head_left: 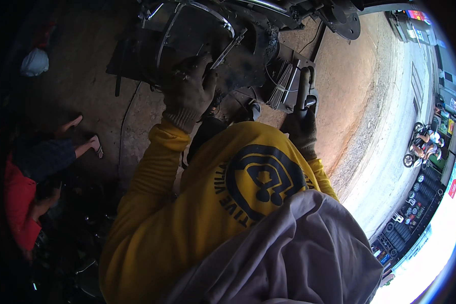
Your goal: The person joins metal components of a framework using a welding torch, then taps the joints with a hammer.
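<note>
My left hand (pixel 187 91), in a dark knitted glove, is at the lower end of a flat metal strip (pixel 229 48), which appears pinched between thumb and fingers. Around and above it stands a dark metal assembly with a curved bright rod (pixel 168 33); shadow hides its details. On the right, my gloved right hand (pixel 303 129) is closed round a grey tool with a rounded, tube-like body (pixel 304 85); its exact kind is unclear. Just left of that tool, a bundle of thin rods (pixel 281 86) lies on a dark metal plate (pixel 288 57).
A dark cable (pixel 124 121) runs over the brown ground on the left. A person in a red shirt (pixel 21 205) is at the left, with bare legs showing. To the right are a paved road (pixel 385 147), a motorcycle (pixel 414 147) with riders, and a shopfront with tyres (pixel 401 235).
</note>
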